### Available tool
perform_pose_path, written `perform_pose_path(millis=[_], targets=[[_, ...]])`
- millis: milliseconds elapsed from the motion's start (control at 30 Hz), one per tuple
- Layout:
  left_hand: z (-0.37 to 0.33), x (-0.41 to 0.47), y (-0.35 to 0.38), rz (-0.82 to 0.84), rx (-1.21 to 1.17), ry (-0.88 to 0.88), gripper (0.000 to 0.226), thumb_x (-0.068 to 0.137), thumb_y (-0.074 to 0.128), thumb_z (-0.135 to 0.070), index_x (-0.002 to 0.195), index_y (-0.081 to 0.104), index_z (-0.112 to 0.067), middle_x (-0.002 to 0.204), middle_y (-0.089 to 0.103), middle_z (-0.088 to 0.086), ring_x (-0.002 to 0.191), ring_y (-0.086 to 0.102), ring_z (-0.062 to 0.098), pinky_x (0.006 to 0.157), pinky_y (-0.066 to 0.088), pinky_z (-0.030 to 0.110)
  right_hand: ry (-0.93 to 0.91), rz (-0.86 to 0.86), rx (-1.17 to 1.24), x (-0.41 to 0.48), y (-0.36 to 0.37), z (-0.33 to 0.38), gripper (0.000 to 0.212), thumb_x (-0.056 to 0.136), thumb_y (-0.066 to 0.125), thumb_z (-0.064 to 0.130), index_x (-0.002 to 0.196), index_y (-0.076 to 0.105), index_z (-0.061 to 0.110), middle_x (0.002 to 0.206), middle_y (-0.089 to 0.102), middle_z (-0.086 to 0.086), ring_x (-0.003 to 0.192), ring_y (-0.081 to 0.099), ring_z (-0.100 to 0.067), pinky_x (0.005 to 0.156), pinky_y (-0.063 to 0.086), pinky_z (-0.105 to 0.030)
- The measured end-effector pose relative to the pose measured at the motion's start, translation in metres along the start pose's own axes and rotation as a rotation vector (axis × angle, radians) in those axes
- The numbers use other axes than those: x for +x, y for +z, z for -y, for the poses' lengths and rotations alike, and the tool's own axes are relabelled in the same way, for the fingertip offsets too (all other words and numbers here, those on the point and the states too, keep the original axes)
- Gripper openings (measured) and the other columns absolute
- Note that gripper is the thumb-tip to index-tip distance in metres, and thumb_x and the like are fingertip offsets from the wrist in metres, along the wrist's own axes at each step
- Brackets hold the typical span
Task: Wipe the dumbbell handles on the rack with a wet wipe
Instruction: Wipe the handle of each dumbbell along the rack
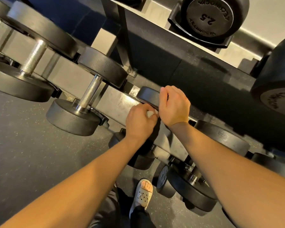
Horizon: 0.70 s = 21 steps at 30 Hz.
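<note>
A black dumbbell (147,97) lies on the middle tier of the rack (115,102), its handle hidden under my hands. My left hand (139,123) is closed around a small white wet wipe (150,114) pressed where the handle runs. My right hand (174,106) grips the far head of that same dumbbell from above. To the left sits another dumbbell with a bare knurled steel handle (90,92), and further left a bigger one with a thick steel handle (34,57).
A 2.5 dumbbell (209,17) rests on the upper tier, and a large head (276,83) juts out at right. More dumbbells (192,186) fill the lower tier. Speckled rubber floor (31,153) spreads left. My foot in a pale clog (142,195) stands near the rack.
</note>
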<state>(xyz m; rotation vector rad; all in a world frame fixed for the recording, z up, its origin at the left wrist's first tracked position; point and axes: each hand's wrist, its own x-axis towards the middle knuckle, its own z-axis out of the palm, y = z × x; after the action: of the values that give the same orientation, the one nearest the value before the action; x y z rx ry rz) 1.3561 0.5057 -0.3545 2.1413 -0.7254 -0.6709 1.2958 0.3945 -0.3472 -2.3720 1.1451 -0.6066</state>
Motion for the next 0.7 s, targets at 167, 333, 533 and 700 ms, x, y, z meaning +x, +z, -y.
perform_pose_path(millis=[167, 333, 533, 700], targets=[[0.011, 0.0, -0.006, 0.079, 0.383, 0.26, 0.02, 0.093, 0.07, -0.036, 0.103, 0.061, -0.021, 0.093, 0.065, -0.002, 0.084, 0.059, 0.018, 0.078, 0.053, 0.039, 0.041, 0.079, -0.029, 0.001, -0.003, 0.001, 0.042, 0.104, 0.026, 0.042, 0.076, 0.053, 0.025, 0.069, 0.049, 0.006, 0.066, 0.048, -0.01, 0.06, 0.042, -0.029], [-0.003, -0.003, -0.02, 0.283, 0.711, 0.358, 0.018, 0.096, 0.063, -0.03, 0.109, 0.062, -0.017, 0.094, 0.065, 0.002, 0.087, 0.064, 0.022, 0.084, 0.056, 0.039, 0.046, 0.105, -0.018, 0.001, -0.005, 0.001, 0.041, 0.105, 0.029, 0.041, 0.078, 0.055, 0.024, 0.071, 0.05, 0.007, 0.068, 0.05, -0.01, 0.06, 0.047, -0.032], [-0.004, -0.025, -0.035, 0.511, 1.018, 0.1, 0.03, 0.095, 0.064, -0.041, 0.113, 0.064, -0.017, 0.093, 0.064, 0.003, 0.083, 0.061, 0.022, 0.073, 0.047, 0.033, 0.041, 0.098, -0.018, 0.001, -0.008, 0.005, 0.044, 0.105, 0.027, 0.044, 0.076, 0.053, 0.023, 0.069, 0.049, 0.006, 0.067, 0.05, -0.012, 0.06, 0.051, -0.037], [0.001, -0.002, -0.033, 0.18, -0.032, -0.276, 0.016, 0.094, 0.071, -0.029, 0.086, 0.067, -0.016, 0.08, 0.069, 0.005, 0.08, 0.067, 0.02, 0.073, 0.058, 0.038, 0.217, 0.241, 0.288, 0.004, -0.02, -0.001, 0.041, 0.103, 0.044, 0.049, 0.069, 0.05, 0.027, 0.072, 0.051, 0.004, 0.069, 0.052, -0.013, 0.068, 0.048, -0.037]])
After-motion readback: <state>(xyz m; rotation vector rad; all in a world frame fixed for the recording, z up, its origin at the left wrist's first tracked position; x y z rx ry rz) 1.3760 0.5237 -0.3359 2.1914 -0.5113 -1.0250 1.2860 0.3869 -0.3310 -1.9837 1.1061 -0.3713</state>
